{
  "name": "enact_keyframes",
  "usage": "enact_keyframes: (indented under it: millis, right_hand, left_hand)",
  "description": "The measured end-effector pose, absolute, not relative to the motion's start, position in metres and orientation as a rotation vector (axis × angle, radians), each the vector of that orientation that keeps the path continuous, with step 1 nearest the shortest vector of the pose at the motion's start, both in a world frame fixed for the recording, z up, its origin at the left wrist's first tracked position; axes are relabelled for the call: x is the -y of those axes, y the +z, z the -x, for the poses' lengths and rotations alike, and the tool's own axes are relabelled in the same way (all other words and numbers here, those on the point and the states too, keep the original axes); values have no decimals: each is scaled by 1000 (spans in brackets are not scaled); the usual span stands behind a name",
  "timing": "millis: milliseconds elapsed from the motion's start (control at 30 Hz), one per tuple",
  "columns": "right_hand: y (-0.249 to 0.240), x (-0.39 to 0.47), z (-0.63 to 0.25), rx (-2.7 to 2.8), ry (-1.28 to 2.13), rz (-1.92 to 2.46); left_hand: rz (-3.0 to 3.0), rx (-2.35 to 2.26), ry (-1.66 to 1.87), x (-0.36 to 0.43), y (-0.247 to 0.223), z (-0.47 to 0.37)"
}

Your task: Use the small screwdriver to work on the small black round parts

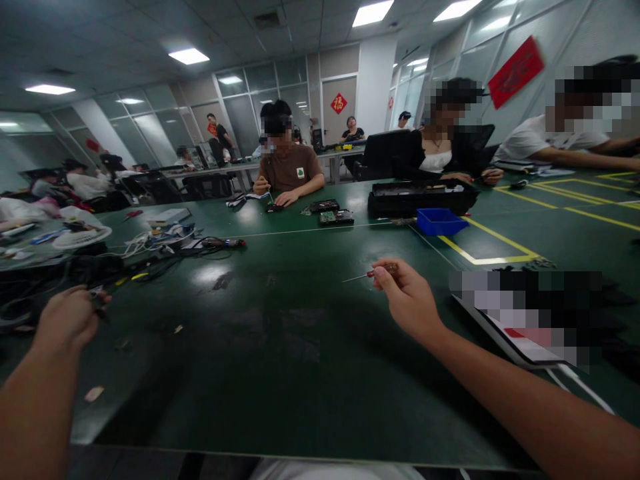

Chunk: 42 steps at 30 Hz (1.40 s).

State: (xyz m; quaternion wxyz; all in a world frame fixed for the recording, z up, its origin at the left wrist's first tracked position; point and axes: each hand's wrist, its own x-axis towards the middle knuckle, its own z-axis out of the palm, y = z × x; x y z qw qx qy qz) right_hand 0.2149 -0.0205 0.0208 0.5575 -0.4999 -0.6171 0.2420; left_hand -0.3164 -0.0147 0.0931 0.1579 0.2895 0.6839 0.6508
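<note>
My right hand (409,299) is closed around a screwdriver (357,277) and holds it above the green table (240,393). Its thin metal shaft points left, and part of the reddish-brown handle shows between my fingers. On the far left, my left hand (66,321) has its fingers curled round a small dark and silvery object (99,299); most of it is hidden, so its kind is unclear. That hand is beside a tangle of black cables (103,268).
Across the table a person in a brown shirt (295,170) works on a small dark part. Drives with green boards (336,217), a black case (423,198) and a blue bin (441,221) stand farther back. A partly blurred laptop-like device (510,333) lies right of my forearm.
</note>
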Motion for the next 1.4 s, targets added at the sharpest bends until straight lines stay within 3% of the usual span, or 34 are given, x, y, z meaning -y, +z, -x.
enact_keyframes:
  millis: [333, 667, 867, 1133, 1400]
  right_hand:
    - [23, 23, -215, 1469, 593, 1182]
    - [26, 25, -216, 1513, 603, 1203]
    - [23, 23, -216, 1479, 665, 1152]
    - [15, 21, -214, 1439, 805, 1014]
    - [18, 23, -212, 1500, 717, 1072]
  left_hand:
    - [-885, -1377, 1803, -32, 98, 140]
    - [-1462, -1179, 1187, -19, 33, 4]
    - [-1812, -1224, 861, -7, 8, -9]
    - [-2039, -1187, 930, -3, -1, -1]
    - [-2046, -1164, 1018, -4, 2, 1]
